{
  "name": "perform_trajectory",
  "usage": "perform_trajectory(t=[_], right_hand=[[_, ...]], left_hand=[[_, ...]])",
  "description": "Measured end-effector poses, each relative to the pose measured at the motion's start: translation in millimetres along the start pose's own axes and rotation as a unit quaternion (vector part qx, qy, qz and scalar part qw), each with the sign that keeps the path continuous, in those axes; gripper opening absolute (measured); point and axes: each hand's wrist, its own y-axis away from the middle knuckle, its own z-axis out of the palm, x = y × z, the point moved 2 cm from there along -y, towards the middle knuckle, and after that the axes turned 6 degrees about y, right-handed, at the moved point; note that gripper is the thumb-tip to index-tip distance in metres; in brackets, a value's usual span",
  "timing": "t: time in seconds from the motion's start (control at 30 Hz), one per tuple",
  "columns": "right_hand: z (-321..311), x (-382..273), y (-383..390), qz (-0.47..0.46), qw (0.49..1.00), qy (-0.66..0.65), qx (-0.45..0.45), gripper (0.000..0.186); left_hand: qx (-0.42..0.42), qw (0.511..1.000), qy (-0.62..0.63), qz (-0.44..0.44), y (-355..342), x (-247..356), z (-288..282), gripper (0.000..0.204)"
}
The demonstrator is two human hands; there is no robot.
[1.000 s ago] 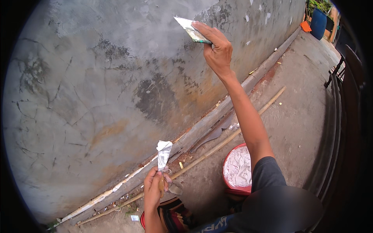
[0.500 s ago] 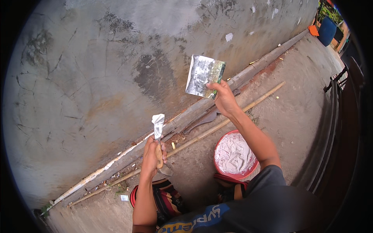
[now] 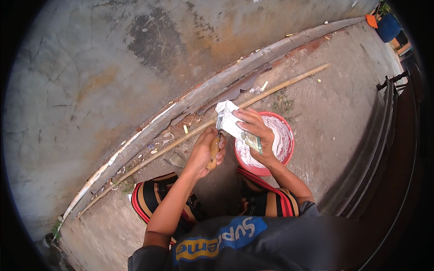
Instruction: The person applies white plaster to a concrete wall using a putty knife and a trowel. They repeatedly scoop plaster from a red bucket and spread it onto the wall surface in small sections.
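My left hand (image 3: 200,152) grips a putty knife by its wooden handle (image 3: 212,158). Its blade meets a wide flat metal scraper (image 3: 233,127), smeared white, which my right hand (image 3: 260,130) holds with fingers across it. White paste lies where the two blades meet; their exact contact is hard to make out. Just beneath the right hand sits a red tub (image 3: 287,147) of creamy white paste, partly hidden by the hand and scraper.
A stained grey wall (image 3: 99,54) with a low ledge (image 3: 210,84) runs diagonally across. A long pole (image 3: 298,80) lies along the ground beside debris. A dark wooden structure (image 3: 398,135) stands at right, and a blue barrel (image 3: 388,28) and orange object (image 3: 371,20) at the far upper right.
The right hand has come down from in front of the wall with the scraper, which now meets the putty knife. The left hand has risen slightly. The view has tilted downward.
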Motion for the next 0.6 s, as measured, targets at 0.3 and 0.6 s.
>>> perform_trajectory(t=[0.3,0.6], right_hand=[[8.7,-6.3,8.1,-0.102,0.977,0.182,0.051,0.040],[12.3,-5.1,11.9,-0.127,0.979,0.159,0.008,0.038]], left_hand=[[0.085,0.994,0.016,0.064,19.5,-3.2,27.4,0.024],[0.045,0.997,0.046,0.034,21.2,-9.7,9.1,0.039]])
